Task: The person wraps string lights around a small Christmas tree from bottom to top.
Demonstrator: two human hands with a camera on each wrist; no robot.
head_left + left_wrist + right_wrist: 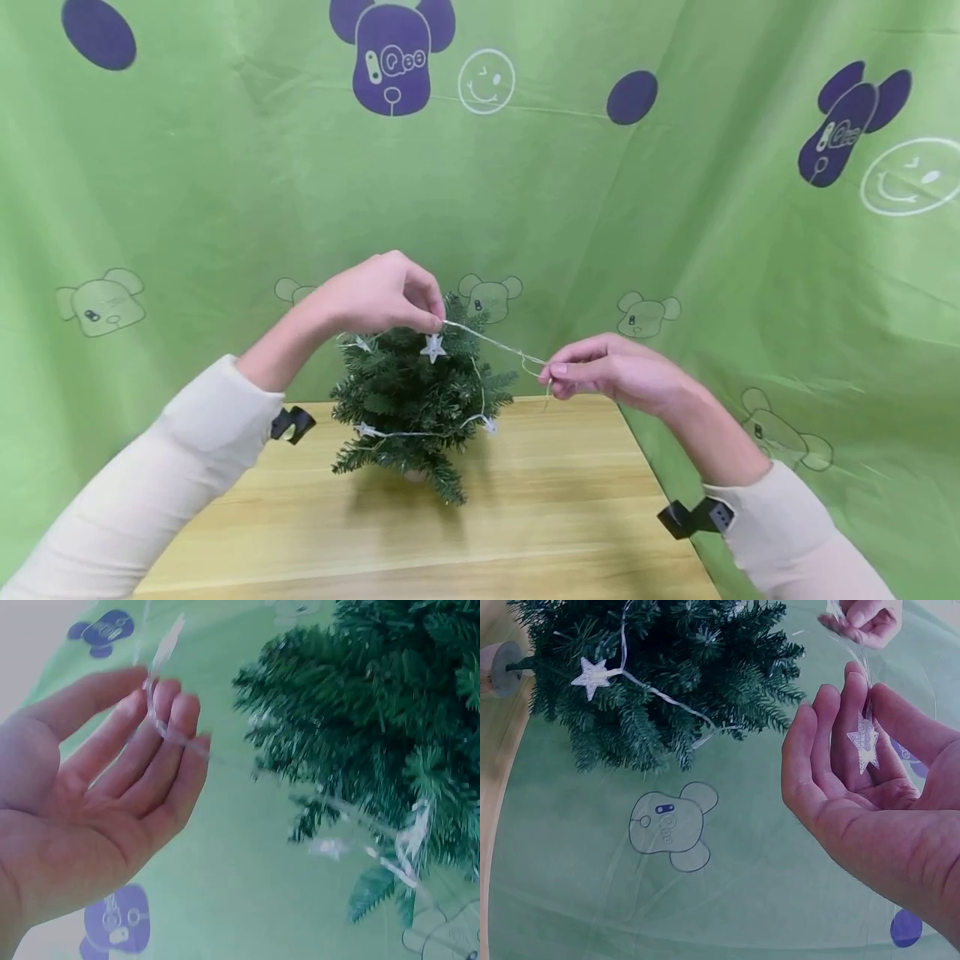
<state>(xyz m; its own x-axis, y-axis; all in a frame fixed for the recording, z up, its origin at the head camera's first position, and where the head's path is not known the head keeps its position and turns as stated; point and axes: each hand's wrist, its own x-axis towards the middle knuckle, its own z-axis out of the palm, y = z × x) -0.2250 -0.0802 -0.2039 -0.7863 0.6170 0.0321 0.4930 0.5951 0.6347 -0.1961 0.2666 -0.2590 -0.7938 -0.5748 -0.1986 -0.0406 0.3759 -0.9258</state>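
A small green artificial Christmas tree [405, 392] stands on the table, with a star string light [491, 339] looped around it. Above the treetop, my left hand [378, 293] pinches the string between thumb and forefinger, and a star [432, 347] hangs just below the fingertips. To the right of the tree, my right hand [618, 375] pinches another part of the string, so a fairly straight stretch runs between both hands. In the right wrist view a star [865, 747] dangles in front of the right palm. Lower on the branches sits another star [592, 678].
Under the tree is a light wooden table [540, 508], its right edge bordering the cloth. A green printed curtain [555, 208] hangs behind and on both sides. The tree's base [500, 669] shows in the right wrist view.
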